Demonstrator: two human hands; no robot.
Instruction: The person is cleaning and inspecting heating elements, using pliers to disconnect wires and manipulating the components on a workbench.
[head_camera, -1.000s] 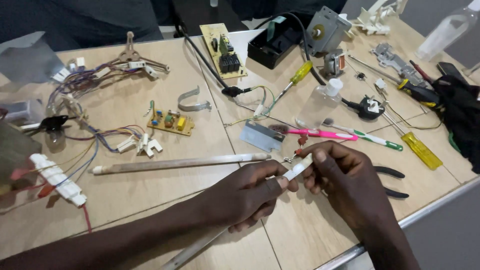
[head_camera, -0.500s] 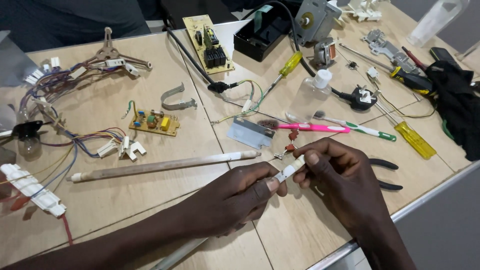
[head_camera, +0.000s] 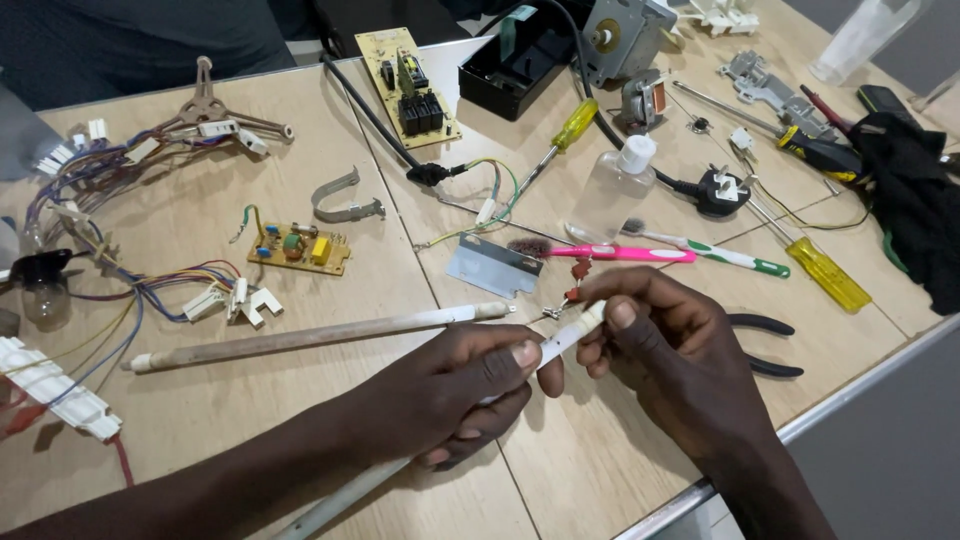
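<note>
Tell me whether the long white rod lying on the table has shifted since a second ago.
No. The long white rod keeps its place beside the small metal plate; only the head camera moved.

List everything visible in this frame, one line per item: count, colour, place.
white rod: 1, white, held in both hands
second rod: 1, whitish, lying left of the hands
circuit boards: 2, yellowish, centre-left and top centre
wire harness: 1, multicoloured, left
screwdrivers: 3, two yellow-handled, one black and red, top centre and right
toothbrushes: 2, pink, and white-green, centre
clear bottle: 1, white cap, centre
pliers: 1, black, right of the hands
black plug: 1, right
table: 1, light wood
left hand: grips the rod
right hand: pinches the rod's end
</note>
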